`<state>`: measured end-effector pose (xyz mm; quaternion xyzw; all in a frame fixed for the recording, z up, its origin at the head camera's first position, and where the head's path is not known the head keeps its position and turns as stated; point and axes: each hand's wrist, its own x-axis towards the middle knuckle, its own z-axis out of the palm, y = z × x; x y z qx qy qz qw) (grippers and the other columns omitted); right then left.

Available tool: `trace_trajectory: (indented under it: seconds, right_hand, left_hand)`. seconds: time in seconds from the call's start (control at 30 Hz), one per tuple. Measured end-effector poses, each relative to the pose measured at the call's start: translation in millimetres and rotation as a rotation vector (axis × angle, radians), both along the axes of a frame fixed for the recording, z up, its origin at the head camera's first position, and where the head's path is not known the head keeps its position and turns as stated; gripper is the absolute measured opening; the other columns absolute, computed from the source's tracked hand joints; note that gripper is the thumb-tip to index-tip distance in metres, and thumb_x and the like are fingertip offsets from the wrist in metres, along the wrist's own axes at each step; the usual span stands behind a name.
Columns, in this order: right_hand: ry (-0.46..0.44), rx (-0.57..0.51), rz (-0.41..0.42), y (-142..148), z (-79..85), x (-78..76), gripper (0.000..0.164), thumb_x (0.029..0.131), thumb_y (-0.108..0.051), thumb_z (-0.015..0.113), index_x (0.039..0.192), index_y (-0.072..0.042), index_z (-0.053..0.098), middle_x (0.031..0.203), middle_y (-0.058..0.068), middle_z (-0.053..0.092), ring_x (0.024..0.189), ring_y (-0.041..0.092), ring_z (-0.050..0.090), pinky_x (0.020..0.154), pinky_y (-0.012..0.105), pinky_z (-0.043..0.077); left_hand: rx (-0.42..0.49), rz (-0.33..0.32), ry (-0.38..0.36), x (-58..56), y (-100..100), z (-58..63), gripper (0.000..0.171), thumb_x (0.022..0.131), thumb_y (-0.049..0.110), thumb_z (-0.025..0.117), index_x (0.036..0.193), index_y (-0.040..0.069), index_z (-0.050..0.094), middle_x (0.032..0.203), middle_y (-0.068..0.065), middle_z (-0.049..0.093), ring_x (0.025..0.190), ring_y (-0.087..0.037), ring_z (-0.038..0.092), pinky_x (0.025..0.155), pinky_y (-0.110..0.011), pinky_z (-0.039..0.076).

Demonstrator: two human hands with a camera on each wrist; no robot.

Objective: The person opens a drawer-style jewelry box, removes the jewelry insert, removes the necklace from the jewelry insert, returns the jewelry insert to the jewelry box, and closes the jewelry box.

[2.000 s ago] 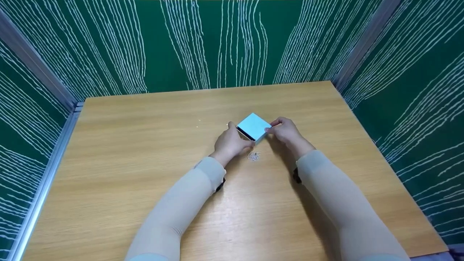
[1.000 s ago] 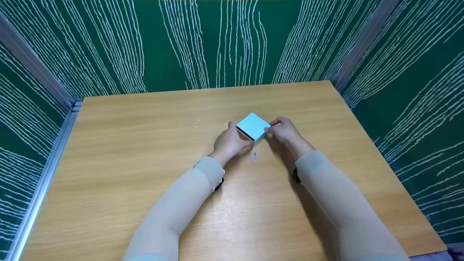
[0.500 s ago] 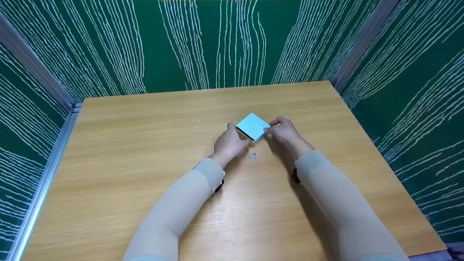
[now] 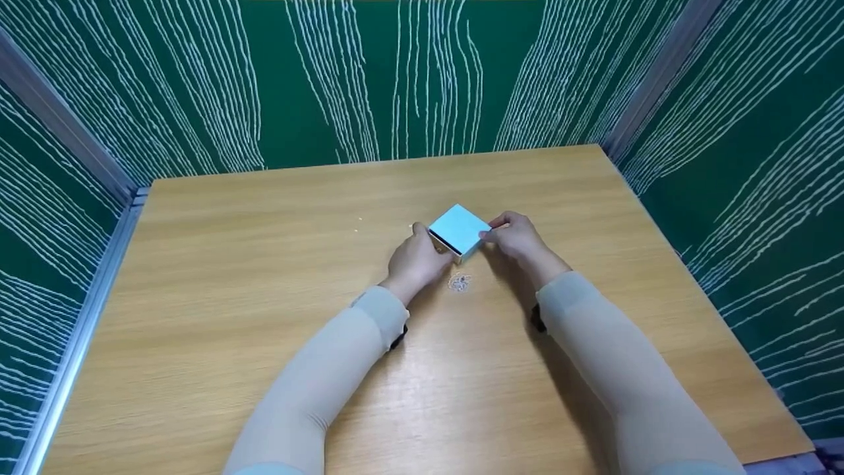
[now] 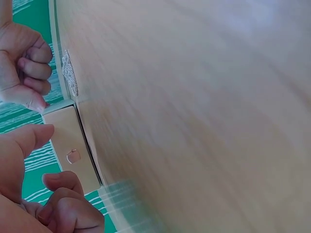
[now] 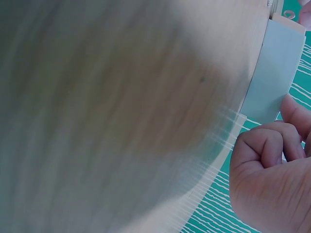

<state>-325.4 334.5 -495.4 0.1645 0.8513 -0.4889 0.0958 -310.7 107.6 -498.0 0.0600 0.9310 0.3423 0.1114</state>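
A small light-blue drawer box (image 4: pixel 459 229) sits on the table, turned cornerwise. Its beige drawer front (image 5: pixel 65 128), with a small ribbon-like loop (image 5: pixel 73 156), faces my left hand (image 4: pixel 417 260). The left thumb and forefinger span that front, tips at its two ends. In the right wrist view, a narrow beige strip shows past the end of the blue sleeve (image 6: pixel 273 70). My right hand (image 4: pixel 521 243) pinches the box's right corner between thumb and forefinger, its other fingers curled in. A small sparkly silver heap, like a coiled chain (image 4: pixel 459 282), lies just in front of the box.
Tiny pale specks (image 4: pixel 357 230) lie on the wooden table (image 4: pixel 264 297) left of the box. Green walls with white streaky lines (image 4: pixel 435 79) rise at the back and sides, with metal posts (image 4: pixel 649 79) in the corners.
My left thumb has drawn back slightly from the box's near corner, and a bit of beige now shows there. The right hand keeps its pinch; the box stays nearly in place.
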Motion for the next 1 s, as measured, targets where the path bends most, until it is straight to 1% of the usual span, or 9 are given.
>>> trace_trajectory:
  seconds: [0.13, 0.2, 0.3, 0.43, 0.53, 0.63, 0.8, 0.9, 1.0]
  right_hand:
    - [-0.001, -0.015, -0.003, 1.6, -2.4, -1.6, 0.038, 0.105, -0.019, 0.079, 0.135, -0.001, 0.064, 0.110, 0.006, 0.056, 0.081, 0.016, 0.049, 0.069, 0.029, 0.041]
    - [-0.004, -0.018, -0.009, 2.2, -3.6, -2.4, 0.037, 0.105, -0.019, 0.078, 0.135, -0.002, 0.064, 0.104, 0.006, 0.055, 0.073, 0.015, 0.047, 0.063, 0.029, 0.039]
    - [-0.010, -0.014, -0.013, 2.5, -4.1, -2.7, 0.037, 0.105, -0.018, 0.078, 0.135, -0.002, 0.064, 0.104, 0.006, 0.054, 0.075, 0.015, 0.049, 0.063, 0.029, 0.040]
    - [-0.029, -0.011, -0.019, 0.9, -2.2, -2.7, 0.038, 0.107, -0.018, 0.077, 0.138, -0.001, 0.063, 0.111, 0.007, 0.054, 0.088, 0.019, 0.052, 0.072, 0.030, 0.043]
    - [-0.038, -0.014, -0.025, -0.2, -1.3, -2.2, 0.038, 0.107, -0.018, 0.076, 0.139, -0.002, 0.063, 0.113, 0.008, 0.054, 0.093, 0.020, 0.051, 0.076, 0.031, 0.043]
    - [-0.029, -0.024, -0.023, 0.2, -2.4, -1.9, 0.037, 0.107, -0.017, 0.076, 0.138, -0.001, 0.063, 0.112, 0.007, 0.053, 0.090, 0.019, 0.051, 0.073, 0.030, 0.043]
    - [-0.019, -0.021, -0.014, 0.9, -2.8, -1.1, 0.037, 0.106, -0.018, 0.077, 0.136, -0.002, 0.063, 0.109, 0.006, 0.052, 0.083, 0.017, 0.049, 0.067, 0.029, 0.041]
    - [-0.010, -0.022, -0.012, 1.2, -2.3, -0.4, 0.036, 0.105, -0.018, 0.078, 0.134, -0.002, 0.064, 0.107, 0.006, 0.052, 0.079, 0.016, 0.049, 0.065, 0.029, 0.041]
    - [0.003, -0.033, -0.008, 1.7, -2.4, 0.1, 0.035, 0.104, -0.017, 0.078, 0.132, -0.001, 0.064, 0.109, 0.007, 0.053, 0.083, 0.016, 0.050, 0.068, 0.029, 0.042]
  left_hand:
    - [-0.002, 0.004, -0.003, 0.3, 0.5, 0.7, 0.072, 0.102, 0.049, 0.080, 0.150, 0.008, 0.046, 0.132, -0.017, 0.077, 0.112, -0.034, 0.078, 0.096, -0.052, 0.062]
    - [0.000, 0.008, -0.008, 0.1, 0.9, 0.3, 0.071, 0.102, 0.049, 0.080, 0.149, 0.009, 0.046, 0.132, -0.016, 0.077, 0.111, -0.034, 0.077, 0.096, -0.052, 0.062]
    - [-0.002, 0.011, -0.012, -0.4, 1.6, -0.5, 0.074, 0.101, 0.050, 0.081, 0.151, 0.008, 0.046, 0.133, -0.016, 0.077, 0.113, -0.034, 0.077, 0.097, -0.051, 0.062]
    - [-0.006, 0.011, -0.016, -0.6, 2.8, -0.9, 0.078, 0.100, 0.050, 0.083, 0.153, 0.007, 0.045, 0.134, -0.017, 0.076, 0.115, -0.034, 0.078, 0.099, -0.051, 0.062]
    - [-0.009, 0.012, -0.021, -0.4, 3.3, -0.5, 0.078, 0.101, 0.049, 0.082, 0.154, 0.006, 0.045, 0.135, -0.017, 0.077, 0.116, -0.034, 0.078, 0.099, -0.051, 0.062]
    - [-0.010, 0.012, -0.027, -0.3, 3.8, -0.4, 0.079, 0.101, 0.049, 0.081, 0.156, 0.006, 0.043, 0.136, -0.017, 0.076, 0.117, -0.034, 0.077, 0.100, -0.050, 0.062]
    - [-0.004, 0.008, -0.034, -0.7, 5.1, 0.2, 0.087, 0.102, 0.050, 0.081, 0.162, 0.004, 0.039, 0.142, -0.017, 0.074, 0.121, -0.033, 0.076, 0.104, -0.049, 0.062]
    - [-0.003, 0.009, -0.035, -0.8, 5.7, 0.7, 0.088, 0.103, 0.049, 0.081, 0.163, 0.003, 0.038, 0.142, -0.018, 0.074, 0.122, -0.033, 0.076, 0.104, -0.050, 0.062]
    - [-0.009, 0.007, -0.033, -0.7, 6.5, 1.0, 0.086, 0.103, 0.049, 0.080, 0.162, 0.002, 0.038, 0.141, -0.018, 0.075, 0.122, -0.034, 0.077, 0.104, -0.050, 0.062]
